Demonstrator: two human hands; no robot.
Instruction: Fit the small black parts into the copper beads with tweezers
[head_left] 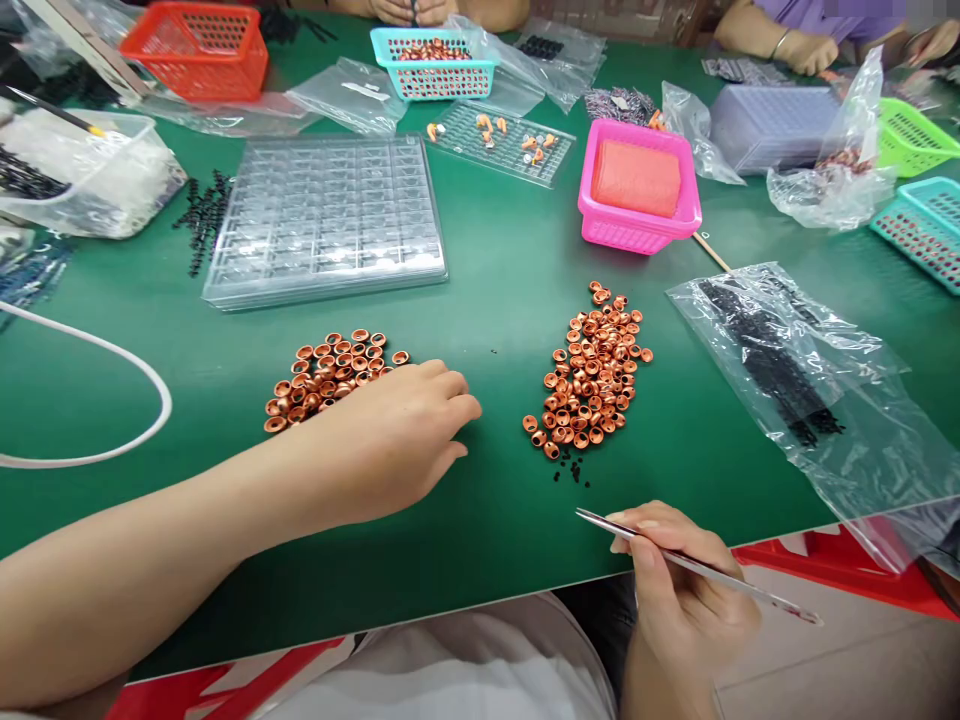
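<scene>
My right hand (686, 580) grips a pair of metal tweezers (705, 570), their tip pointing left over the table's front edge. My left hand (405, 435) hovers palm down beside the left pile of copper-coloured cup-shaped parts (330, 370), covering some of it. Its fingers are loosely bent, with the thumb apart, and nothing shows between them. To the right lies a second pile of copper-coloured cup-shaped parts (592, 375), some showing holes. Several tiny black pieces (571, 468) are scattered just below that pile.
Behind the piles stand stacked clear compartment trays (322, 220) and a pink basket (637, 235) holding a pink-orange block. A plastic bag of black parts (780, 350) lies right. A white cable (150, 385) loops at left. Other people's hands (806, 52) are across the table.
</scene>
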